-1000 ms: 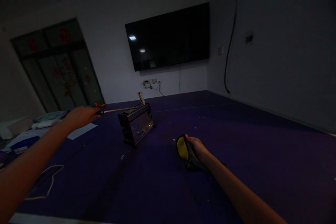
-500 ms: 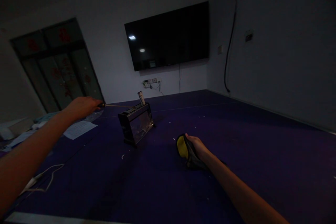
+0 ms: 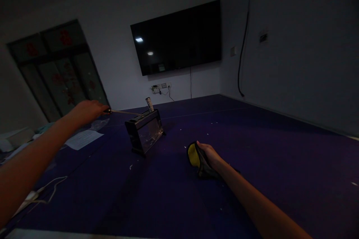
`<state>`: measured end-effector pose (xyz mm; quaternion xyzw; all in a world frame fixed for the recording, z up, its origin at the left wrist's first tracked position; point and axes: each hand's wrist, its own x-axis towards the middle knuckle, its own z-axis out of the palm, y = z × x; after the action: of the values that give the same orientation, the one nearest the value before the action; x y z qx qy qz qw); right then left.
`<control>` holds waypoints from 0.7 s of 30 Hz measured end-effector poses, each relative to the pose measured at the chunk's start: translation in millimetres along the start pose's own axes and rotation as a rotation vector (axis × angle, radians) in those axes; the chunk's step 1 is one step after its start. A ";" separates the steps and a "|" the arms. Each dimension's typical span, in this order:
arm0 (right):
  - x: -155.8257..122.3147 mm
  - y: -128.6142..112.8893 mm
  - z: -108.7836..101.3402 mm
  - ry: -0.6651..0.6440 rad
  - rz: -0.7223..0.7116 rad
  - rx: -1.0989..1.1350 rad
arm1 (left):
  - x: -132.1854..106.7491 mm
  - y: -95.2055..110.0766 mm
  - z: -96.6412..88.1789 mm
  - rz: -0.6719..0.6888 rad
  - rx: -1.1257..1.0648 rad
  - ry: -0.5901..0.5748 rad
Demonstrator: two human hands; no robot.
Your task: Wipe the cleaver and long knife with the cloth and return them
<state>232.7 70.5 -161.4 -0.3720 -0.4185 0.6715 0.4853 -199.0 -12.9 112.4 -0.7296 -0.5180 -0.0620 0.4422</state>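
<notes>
My left hand (image 3: 88, 111) is stretched forward at the left and closed round the handle of a long screwdriver (image 3: 123, 112). Its thin shaft points right and its tip reaches the top of a dark metal box (image 3: 144, 132) with a shiny side panel, which stands on the purple surface (image 3: 252, 145). A small pale upright part (image 3: 149, 104) sticks up behind the box. My right hand (image 3: 209, 157) rests on the surface right of centre, fingers wrapped over a yellow and dark grey pad (image 3: 196, 158).
A sheet of paper (image 3: 82, 139) lies left of the box. A white cable (image 3: 42, 194) trails at the near left. A black screen (image 3: 175, 37) hangs on the far wall above sockets (image 3: 160, 87). Dark cabinet doors (image 3: 58, 74) stand at the left.
My left hand rose slightly and the screwdriver shaft now slopes down to the box top. The view shifted a little. My right hand stayed on the pad.
</notes>
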 end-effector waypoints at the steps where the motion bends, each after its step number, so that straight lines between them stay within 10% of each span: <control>1: -0.3 -0.3 0.2 0.000 0.002 -0.001 | 3.5 -0.9 -0.9 0.013 0.048 -0.069; 12: -1.0 1.9 0.2 0.002 -0.015 -0.016 | 118.6 13.2 -8.4 -0.032 -0.087 0.003; 16: -1.2 1.8 0.1 -0.004 -0.020 -0.029 | 156.3 36.1 12.0 0.276 0.084 0.014; 21: -2.6 0.9 0.1 -0.035 -0.029 -0.054 | 158.2 75.4 56.0 0.296 0.100 -0.119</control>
<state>232.9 67.9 -162.0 -0.3668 -0.4503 0.6594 0.4775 -86.4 132.3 121.8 -0.7775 -0.4326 0.0731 0.4505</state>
